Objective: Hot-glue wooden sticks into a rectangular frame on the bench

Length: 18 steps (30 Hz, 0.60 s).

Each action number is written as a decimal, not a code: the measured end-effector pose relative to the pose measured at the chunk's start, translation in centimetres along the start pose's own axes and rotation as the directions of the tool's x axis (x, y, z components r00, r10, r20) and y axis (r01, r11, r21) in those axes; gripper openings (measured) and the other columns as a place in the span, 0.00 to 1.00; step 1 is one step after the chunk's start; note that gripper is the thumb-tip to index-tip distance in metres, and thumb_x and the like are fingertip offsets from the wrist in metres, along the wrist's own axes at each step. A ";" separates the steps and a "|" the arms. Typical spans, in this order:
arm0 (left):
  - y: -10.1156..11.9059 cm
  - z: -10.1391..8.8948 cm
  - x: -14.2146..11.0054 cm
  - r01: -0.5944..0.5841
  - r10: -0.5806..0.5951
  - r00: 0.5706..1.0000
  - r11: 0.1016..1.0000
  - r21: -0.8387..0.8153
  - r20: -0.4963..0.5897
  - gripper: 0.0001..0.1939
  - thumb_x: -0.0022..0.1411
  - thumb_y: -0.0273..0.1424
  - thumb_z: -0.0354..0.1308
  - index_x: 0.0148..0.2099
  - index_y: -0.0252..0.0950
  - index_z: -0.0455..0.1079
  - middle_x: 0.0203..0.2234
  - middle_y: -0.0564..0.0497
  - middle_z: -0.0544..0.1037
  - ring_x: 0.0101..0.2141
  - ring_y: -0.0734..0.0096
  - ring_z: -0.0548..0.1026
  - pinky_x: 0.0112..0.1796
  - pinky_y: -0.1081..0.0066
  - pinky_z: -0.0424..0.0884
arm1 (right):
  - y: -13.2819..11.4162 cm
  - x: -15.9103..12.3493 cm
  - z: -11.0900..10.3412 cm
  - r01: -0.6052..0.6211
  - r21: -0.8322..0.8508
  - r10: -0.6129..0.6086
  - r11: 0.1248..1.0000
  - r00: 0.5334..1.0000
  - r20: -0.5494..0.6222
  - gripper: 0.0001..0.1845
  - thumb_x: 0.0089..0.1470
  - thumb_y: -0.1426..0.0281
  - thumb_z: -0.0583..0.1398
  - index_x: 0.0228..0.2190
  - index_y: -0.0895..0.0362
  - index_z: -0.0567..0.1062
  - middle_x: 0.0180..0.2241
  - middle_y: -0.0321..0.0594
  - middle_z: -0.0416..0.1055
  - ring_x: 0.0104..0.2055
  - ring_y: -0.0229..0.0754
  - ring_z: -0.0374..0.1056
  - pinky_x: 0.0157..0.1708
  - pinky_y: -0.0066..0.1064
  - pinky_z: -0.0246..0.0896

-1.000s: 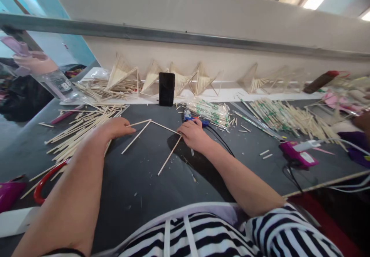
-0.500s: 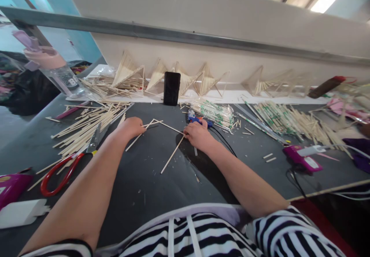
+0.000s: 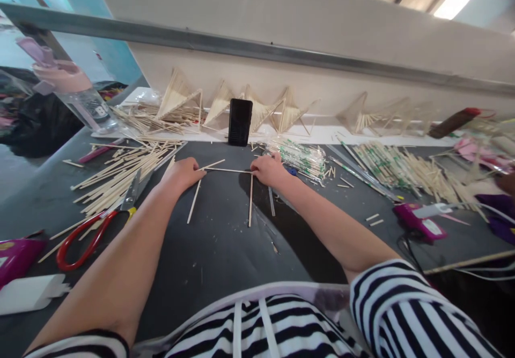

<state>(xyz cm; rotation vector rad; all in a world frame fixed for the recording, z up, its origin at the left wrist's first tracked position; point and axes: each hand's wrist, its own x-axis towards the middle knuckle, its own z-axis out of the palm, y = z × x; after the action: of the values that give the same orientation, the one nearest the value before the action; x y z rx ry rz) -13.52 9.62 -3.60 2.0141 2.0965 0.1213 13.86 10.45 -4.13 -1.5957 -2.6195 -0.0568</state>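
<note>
Mid-desk, clock centred on the frame with twelve pointing away from the wearer: a three-stick frame of slim pale wood (image 3: 228, 170) lies on the dark grey desk (image 3: 219, 256), its crossbar near level, one leg running toward seven, the other toward six.

Left hand: at nine o'clock, the left hand (image 3: 185, 173) pinches a loose slim pale stick (image 3: 215, 163), whose free end points toward two. Its fingertips reach the frame's left corner; exact contact is too small to tell.

Right hand: at three, the right hand (image 3: 269, 171) grips the frame's right corner between thumb and fingers.

Around the frame: a black upright phone (image 3: 240, 123) stands at twelve, a heap of loose pale wooden sticks (image 3: 116, 183) lies at nine, and red-handled metal scissors (image 3: 82, 242) at eight. At three, beyond the right hand, shows a scrap of blue plastic (image 3: 292, 172), mostly hidden.

Step in hand: apparently lining up the loose stick with the left corner.

Next move: seems to call for a steady right-hand hold while the stick's end is set exactly on the joint.

Since the earlier frame: the frame has swung round, its crossbar flatter and its right leg turned toward the wearer; the right hand now covers more of the blue plastic.
</note>
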 end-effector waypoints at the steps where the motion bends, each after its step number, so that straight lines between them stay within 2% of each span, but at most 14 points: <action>1: 0.1 0.1 -0.2 0.007 -0.007 1.000 1.000 -0.028 -0.023 0.21 0.53 0.45 0.54 0.45 0.37 0.71 0.38 0.43 0.77 0.40 0.56 0.75 0.37 0.66 0.68 | 0.1 -0.2 0.2 -0.007 0.010 0.007 1.000 1.000 0.003 0.08 0.53 0.70 0.56 0.32 0.53 0.76 0.37 0.41 0.75 0.44 0.48 0.65 0.48 0.47 0.40; 5: 1.0 0.4 -0.7 0.001 -0.003 0.999 0.998 -0.063 -0.034 0.22 0.55 0.43 0.54 0.50 0.40 0.67 0.40 0.44 0.76 0.41 0.56 0.74 0.38 0.65 0.68 | 0.2 -0.5 0.7 -0.024 0.039 0.024 0.999 1.000 0.011 0.07 0.52 0.69 0.58 0.33 0.53 0.76 0.38 0.41 0.75 0.44 0.47 0.65 0.49 0.46 0.40; 9: 1.2 0.8 -0.5 -0.052 0.047 0.996 0.997 -0.061 -0.073 0.18 0.56 0.41 0.53 0.48 0.42 0.69 0.39 0.46 0.76 0.41 0.58 0.74 0.39 0.66 0.68 | 0.1 0.4 0.9 -0.018 0.066 0.016 0.998 0.999 0.033 0.09 0.51 0.69 0.59 0.37 0.52 0.75 0.38 0.39 0.75 0.44 0.46 0.66 0.48 0.43 0.43; 12: 0.6 1.0 -0.1 -0.058 0.052 0.992 0.997 -0.043 -0.113 0.16 0.57 0.39 0.52 0.46 0.41 0.71 0.40 0.45 0.76 0.42 0.59 0.74 0.40 0.66 0.68 | -0.3 1.4 1.1 -0.013 0.073 0.011 0.997 0.999 0.039 0.11 0.51 0.70 0.59 0.38 0.52 0.74 0.38 0.40 0.75 0.44 0.46 0.66 0.49 0.43 0.43; 18: -0.5 0.8 0.5 0.024 -0.029 0.991 0.999 -0.035 -0.133 0.17 0.59 0.40 0.50 0.46 0.40 0.71 0.45 0.42 0.74 0.45 0.55 0.72 0.41 0.64 0.68 | -1.0 3.2 1.2 -0.002 0.084 -0.001 0.996 0.999 0.036 0.10 0.51 0.70 0.59 0.38 0.52 0.74 0.38 0.40 0.75 0.45 0.46 0.66 0.50 0.45 0.43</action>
<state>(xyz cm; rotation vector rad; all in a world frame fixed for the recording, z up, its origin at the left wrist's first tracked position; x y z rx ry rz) -13.87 10.02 -4.58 2.0092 2.1841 0.2917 11.44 12.93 -5.05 -1.5850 -2.6101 0.0823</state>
